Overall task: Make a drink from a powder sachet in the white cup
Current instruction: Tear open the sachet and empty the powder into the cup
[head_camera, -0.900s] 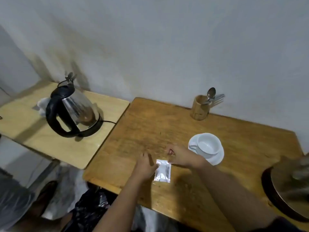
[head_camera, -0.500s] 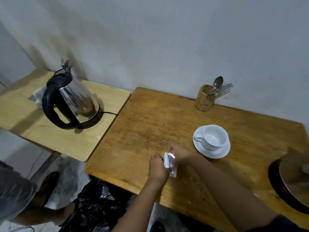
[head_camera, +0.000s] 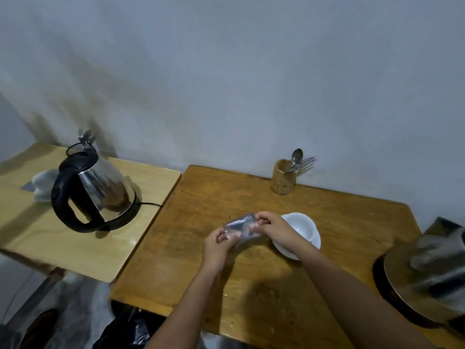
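A silvery powder sachet (head_camera: 242, 227) is held up above the wooden table (head_camera: 201, 197) between both hands. My left hand (head_camera: 219, 244) pinches its lower left corner, and my right hand (head_camera: 275, 229) pinches its upper right edge. The sachet is blurred. Just right of my right hand stands the white cup (head_camera: 300, 224) on its white saucer (head_camera: 315, 241); my right wrist covers part of both. The cup looks empty.
A steel kettle (head_camera: 100, 187) with a black handle stands on its base on the lighter side table (head_camera: 75, 248) at left. A wooden holder (head_camera: 283, 177) with a spoon and forks sits by the wall. A round metal lid (head_camera: 425, 275) lies at the right edge.
The sachet lay flat on the table; both hands picked it up and now hold it raised, nearer the cup.
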The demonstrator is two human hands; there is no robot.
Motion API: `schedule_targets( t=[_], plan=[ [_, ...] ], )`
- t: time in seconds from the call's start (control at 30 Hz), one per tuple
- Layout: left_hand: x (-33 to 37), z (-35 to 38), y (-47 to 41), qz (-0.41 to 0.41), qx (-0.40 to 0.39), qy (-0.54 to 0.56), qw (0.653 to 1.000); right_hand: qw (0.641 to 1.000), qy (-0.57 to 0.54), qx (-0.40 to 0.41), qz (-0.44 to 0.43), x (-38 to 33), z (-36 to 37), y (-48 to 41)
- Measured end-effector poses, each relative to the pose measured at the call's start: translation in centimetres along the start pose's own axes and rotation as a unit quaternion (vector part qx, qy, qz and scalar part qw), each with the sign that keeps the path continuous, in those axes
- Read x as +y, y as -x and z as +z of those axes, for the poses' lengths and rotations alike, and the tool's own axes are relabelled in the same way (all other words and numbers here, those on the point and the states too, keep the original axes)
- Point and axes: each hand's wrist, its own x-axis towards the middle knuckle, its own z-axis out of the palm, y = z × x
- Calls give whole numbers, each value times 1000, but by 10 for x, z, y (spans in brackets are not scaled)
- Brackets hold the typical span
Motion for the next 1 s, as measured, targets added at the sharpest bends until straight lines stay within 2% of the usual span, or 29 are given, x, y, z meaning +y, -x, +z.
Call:
schedule_targets(
  t=[0.07,0.17,0.3,0.4,0.53,0.67,0.8,0.93,1.0],
  plan=[
    [30,12,-7,37,0,7,999,999,-22,32,-21,-17,-13,4],
    [76,28,-15,106,-52,-58,991,995,56,51,-60,-43,-34,10],
    [125,50,-20,215,-135,-213,944,979,121,118,-118,-77,-62,21],
    [148,66,-19,260,-136,-229,928,967,134,172,-130,-95,-77,33],
    [156,81,-11,258,-144,-173,939,964,74,223,-127,-107,-96,51],
    [159,100,0,251,-206,-183,928,954,123,234,-140,-110,-113,74],
    [166,105,1,248,-225,-219,916,941,147,251,-172,-126,-119,81],
    [164,107,1,265,-211,-229,913,952,157,214,-155,-138,-123,86],
    [161,106,3,276,-191,-231,913,953,149,221,-142,-140,-123,84]
  ],
)
